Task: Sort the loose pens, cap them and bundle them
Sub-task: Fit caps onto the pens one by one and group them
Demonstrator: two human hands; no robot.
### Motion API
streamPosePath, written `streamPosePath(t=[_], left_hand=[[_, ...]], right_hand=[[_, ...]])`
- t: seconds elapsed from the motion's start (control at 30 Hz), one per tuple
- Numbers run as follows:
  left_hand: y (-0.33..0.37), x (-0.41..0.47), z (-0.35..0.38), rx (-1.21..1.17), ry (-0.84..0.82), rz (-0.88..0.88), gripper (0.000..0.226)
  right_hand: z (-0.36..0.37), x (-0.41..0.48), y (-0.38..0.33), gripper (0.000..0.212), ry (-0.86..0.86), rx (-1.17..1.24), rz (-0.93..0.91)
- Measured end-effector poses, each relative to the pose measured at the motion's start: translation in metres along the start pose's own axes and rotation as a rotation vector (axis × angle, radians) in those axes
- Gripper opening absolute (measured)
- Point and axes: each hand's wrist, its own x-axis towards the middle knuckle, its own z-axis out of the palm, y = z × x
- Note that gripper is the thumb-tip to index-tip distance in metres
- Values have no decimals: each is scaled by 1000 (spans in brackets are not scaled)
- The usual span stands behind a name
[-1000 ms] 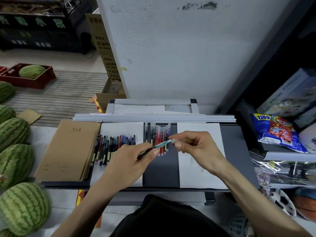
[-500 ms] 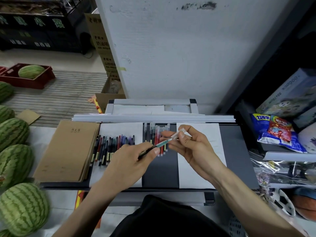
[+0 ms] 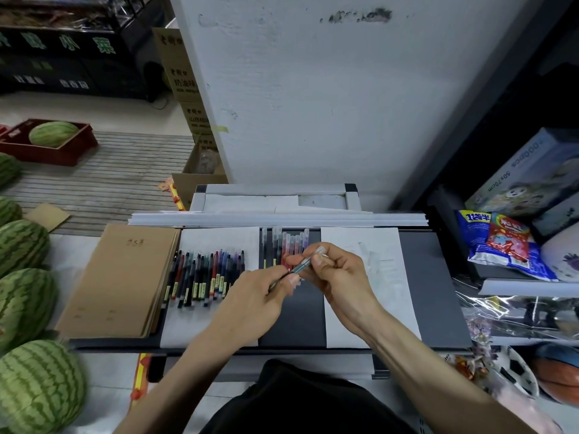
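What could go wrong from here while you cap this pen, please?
The clear cap may go on crooked or slip from the teal pen, which is held in the air. If it drops, it could scatter the capped pens right beneath. The uncapped pens lie beside the left grip and might get nudged.

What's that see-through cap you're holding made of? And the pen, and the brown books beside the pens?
The cap looks like clear plastic, smooth and slightly frosted, because light passes through it. The pen seems to be plastic too, with a tinted teal barrel, though it is too small to be sure. The brown books look like matte kraft paper or thin card: they are dull with no shine, and thin stacked edges show.
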Motion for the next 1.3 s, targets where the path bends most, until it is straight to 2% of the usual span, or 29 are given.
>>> streamPosePath(t=[0.23,0.4,0.5,0.7,0.8,0.9,1.1,1.3], left_hand=[[-15,12,17,-139,-6,-41,37],[-37,22,32,-42,-148,-89,27],[-58,21,33,92,-179,-146,36],[-111,25,13,388,26,-434,18],[-130,33,7,416,54,-529,24],[-140,38,9,430,40,-551,30],[-139,54,25,463,19,-516,34],[-133,71,29,576,-21,-499,13]], right_hand=[[-4,6,22,25,-51,-21,121],[-12,19,53,32,175,16,270],[-28,38,62,30,299,20,370],[-66,95,65,26,423,-477,452],[-73,113,68,24,413,-760,429],[-70,121,73,26,394,-964,406],[-61,126,84,33,342,-1075,396],[-65,118,81,19,264,-1243,310]])
